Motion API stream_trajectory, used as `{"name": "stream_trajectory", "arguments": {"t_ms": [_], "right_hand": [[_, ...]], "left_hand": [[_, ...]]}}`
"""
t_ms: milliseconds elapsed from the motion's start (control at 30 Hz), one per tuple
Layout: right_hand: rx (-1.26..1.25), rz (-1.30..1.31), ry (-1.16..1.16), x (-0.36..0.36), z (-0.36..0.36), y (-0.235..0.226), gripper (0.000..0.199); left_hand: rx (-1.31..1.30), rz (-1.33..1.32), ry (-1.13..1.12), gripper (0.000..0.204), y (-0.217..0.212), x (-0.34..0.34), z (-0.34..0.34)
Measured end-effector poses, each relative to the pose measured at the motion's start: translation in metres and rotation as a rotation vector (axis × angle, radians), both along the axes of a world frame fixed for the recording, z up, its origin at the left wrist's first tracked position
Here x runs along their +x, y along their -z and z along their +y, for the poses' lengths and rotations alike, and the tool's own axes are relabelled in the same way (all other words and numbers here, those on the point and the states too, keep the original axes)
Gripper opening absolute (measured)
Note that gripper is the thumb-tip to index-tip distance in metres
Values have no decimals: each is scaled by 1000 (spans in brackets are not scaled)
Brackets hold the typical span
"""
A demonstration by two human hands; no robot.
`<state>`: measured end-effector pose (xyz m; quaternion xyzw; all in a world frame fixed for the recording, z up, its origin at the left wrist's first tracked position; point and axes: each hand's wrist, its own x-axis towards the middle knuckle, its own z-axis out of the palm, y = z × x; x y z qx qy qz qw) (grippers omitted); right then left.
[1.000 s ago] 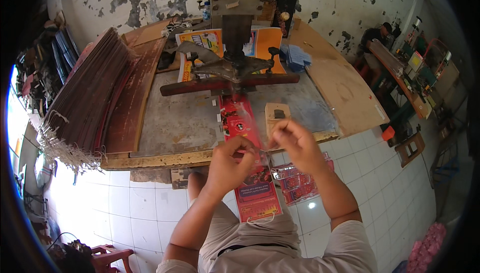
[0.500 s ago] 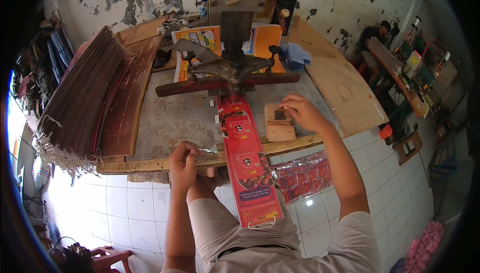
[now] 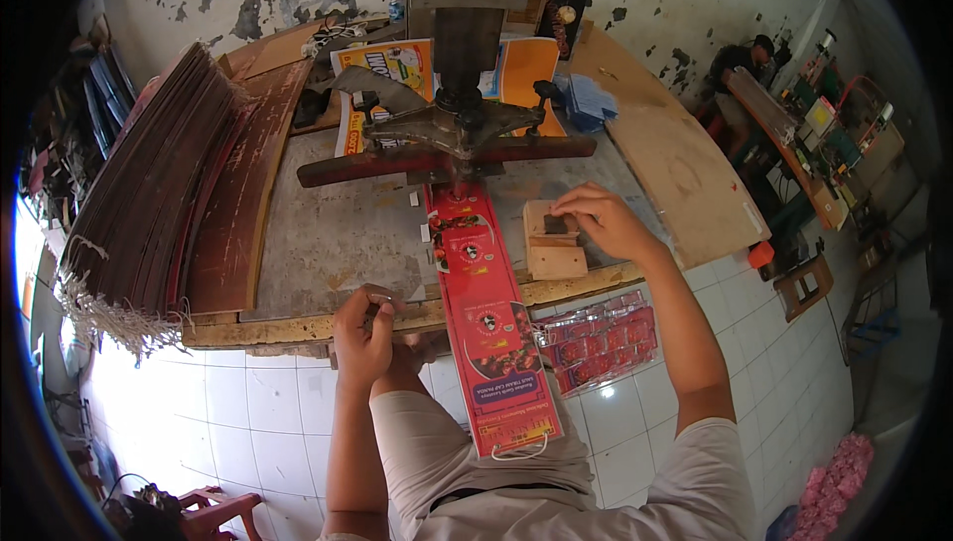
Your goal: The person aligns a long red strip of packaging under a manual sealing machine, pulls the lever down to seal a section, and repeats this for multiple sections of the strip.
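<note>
A long red printed card strip [image 3: 486, 328] runs from beneath the press head [image 3: 462, 129] over the table edge onto my lap. A white string loop [image 3: 520, 450] hangs at its lower end. My left hand [image 3: 363, 335] is closed just left of the strip, at the table's front edge; whatever its fingertips hold is too small to make out. Over a small wooden block [image 3: 556, 261] right of the strip is my right hand [image 3: 601, 221], fingertips pinched together beside a dark piece [image 3: 556, 224] on the block. I cannot tell whether it grips anything.
Tall stacked strips with string ends [image 3: 149, 194] stand on the table's left. A blue-white stack [image 3: 590, 102] lies behind the press, right of printed sheets [image 3: 531, 79]. Shiny red packets [image 3: 601, 342] show below the table edge. Another person [image 3: 743, 69] sits far right.
The thin shiny bit at my left fingertips no longer shows clearly. My right hand stays by the wooden block, its fingers barely shifted. The whole view has shifted slightly.
</note>
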<state>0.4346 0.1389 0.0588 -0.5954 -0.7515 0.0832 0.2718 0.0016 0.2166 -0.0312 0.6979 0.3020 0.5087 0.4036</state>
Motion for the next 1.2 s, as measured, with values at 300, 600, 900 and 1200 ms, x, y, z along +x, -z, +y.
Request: {"name": "stream_trajectory", "arguments": {"t_ms": [300, 600, 900, 1200], "right_hand": [[2, 68, 15, -15, 1, -2, 45], [9, 144, 46, -21, -1, 2, 59], [-43, 123, 27, -22, -2, 1, 60], [7, 161, 57, -22, -10, 1, 54]], "left_hand": [[-24, -1, 10, 11, -2, 0, -1], [-15, 48, -4, 12, -4, -2, -2], [-35, 69, 28, 20, -3, -5, -2], [-31, 29, 32, 13, -9, -2, -4]]}}
